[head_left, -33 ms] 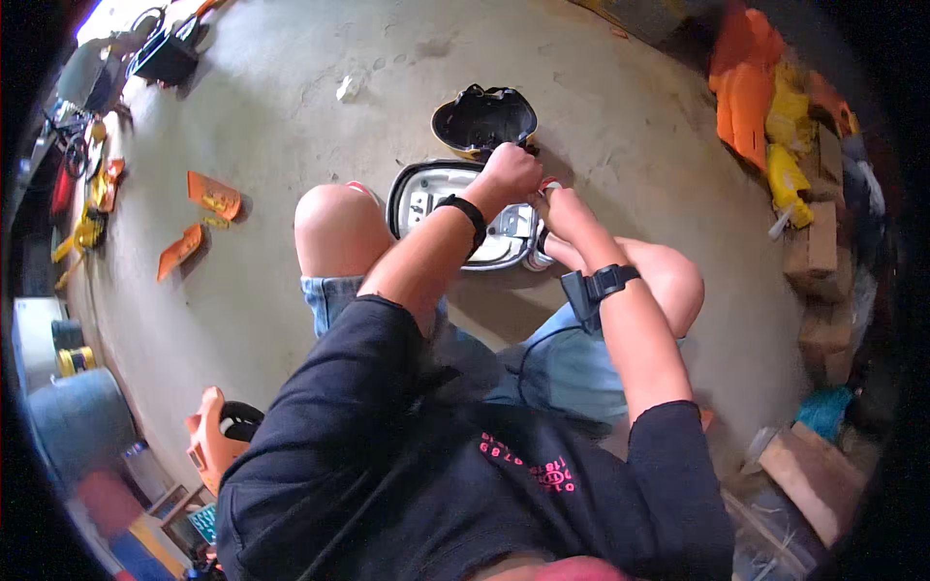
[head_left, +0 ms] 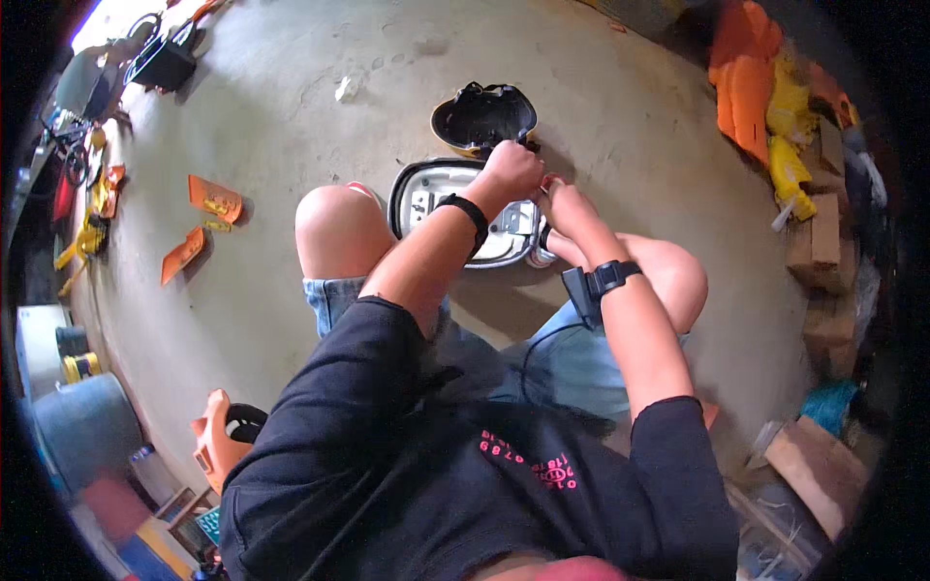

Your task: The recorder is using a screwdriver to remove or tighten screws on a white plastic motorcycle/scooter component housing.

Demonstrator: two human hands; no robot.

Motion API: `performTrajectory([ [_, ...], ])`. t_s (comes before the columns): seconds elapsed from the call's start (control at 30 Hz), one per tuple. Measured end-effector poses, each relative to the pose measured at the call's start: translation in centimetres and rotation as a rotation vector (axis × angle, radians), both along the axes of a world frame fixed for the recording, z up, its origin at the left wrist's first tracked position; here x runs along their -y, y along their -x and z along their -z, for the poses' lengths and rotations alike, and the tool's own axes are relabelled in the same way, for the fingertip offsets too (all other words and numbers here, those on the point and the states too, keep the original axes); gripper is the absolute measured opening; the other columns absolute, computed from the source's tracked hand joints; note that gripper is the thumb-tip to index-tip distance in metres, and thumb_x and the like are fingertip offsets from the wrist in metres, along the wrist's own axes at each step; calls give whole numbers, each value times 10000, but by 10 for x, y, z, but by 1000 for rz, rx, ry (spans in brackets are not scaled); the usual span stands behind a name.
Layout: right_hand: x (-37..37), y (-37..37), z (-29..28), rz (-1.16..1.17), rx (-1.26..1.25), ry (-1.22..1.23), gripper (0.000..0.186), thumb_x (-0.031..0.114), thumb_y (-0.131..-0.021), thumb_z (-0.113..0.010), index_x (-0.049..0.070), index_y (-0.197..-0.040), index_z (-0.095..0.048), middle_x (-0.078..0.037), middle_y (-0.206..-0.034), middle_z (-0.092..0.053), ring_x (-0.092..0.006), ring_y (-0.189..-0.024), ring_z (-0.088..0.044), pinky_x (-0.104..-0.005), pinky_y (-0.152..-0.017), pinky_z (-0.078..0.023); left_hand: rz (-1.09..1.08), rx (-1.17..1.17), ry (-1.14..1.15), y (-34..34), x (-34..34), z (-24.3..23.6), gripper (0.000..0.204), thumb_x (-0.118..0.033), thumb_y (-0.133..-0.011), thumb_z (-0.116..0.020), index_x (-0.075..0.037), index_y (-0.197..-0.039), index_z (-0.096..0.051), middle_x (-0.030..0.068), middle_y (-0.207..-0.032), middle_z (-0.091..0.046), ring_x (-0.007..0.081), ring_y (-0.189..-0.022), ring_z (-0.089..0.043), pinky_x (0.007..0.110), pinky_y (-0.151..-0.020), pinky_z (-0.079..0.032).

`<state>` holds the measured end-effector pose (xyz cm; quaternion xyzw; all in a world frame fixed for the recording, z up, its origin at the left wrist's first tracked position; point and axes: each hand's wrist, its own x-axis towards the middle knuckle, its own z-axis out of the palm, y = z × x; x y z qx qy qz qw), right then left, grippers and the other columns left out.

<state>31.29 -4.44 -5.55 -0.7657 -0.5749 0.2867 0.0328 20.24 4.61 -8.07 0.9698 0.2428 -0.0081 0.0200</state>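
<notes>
On the floor between my knees lies an oval case half [head_left: 405, 198] with a white inside, a dark rim and small slots and fittings. My left hand [head_left: 513, 169] is a closed fist above its far right part, with a black band on the wrist. Close beside it, my right hand [head_left: 566, 201] has its fingers drawn together near the rim. Whatever the fingers of either hand grip is too small or hidden to make out. Just beyond the hands rests a rounded shell [head_left: 482, 114], black inside with a yellow outer edge. My forearms cover part of the case half.
Two orange panels [head_left: 215, 198] lie on the floor to the left. An orange part with a dark opening [head_left: 228, 438] sits at the lower left. Orange and yellow pieces [head_left: 746, 82] and cardboard boxes [head_left: 816, 232] line the right side. A blue barrel [head_left: 89, 426] stands at the left edge.
</notes>
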Motion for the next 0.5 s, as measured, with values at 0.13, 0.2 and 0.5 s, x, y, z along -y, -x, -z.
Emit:
performTrajectory([
  [0.13,2,2,19,-13,-102,-81,490,406,-893,-534,-45,-1081,-571,-289,-1042,-605,-377,-1032,-582,-411,-850,-462,-2,15,11,3,-6,7,113,-274,-678,-649,-167,-704,-677,56,-693,-675,234,-655,-669,366,-554,-502],
  [0.2,2,3,31,-34,-197,-162,577,484,-889,-516,-76,-1016,-575,-264,-867,-649,-367,-728,-651,-432,-652,-511,45,27,-34,6,-12,12,91,-263,-664,-636,-176,-663,-662,51,-659,-659,235,-660,-666,358,-566,-497],
  [0.5,1,9,55,227,-753,-16,408,367,-936,-512,-36,-983,-553,-80,-634,-566,-177,-521,-542,-321,-476,-416,107,115,-71,12,-23,17,89,-234,-633,-636,-150,-636,-666,48,-644,-659,241,-638,-665,367,-535,-499],
])
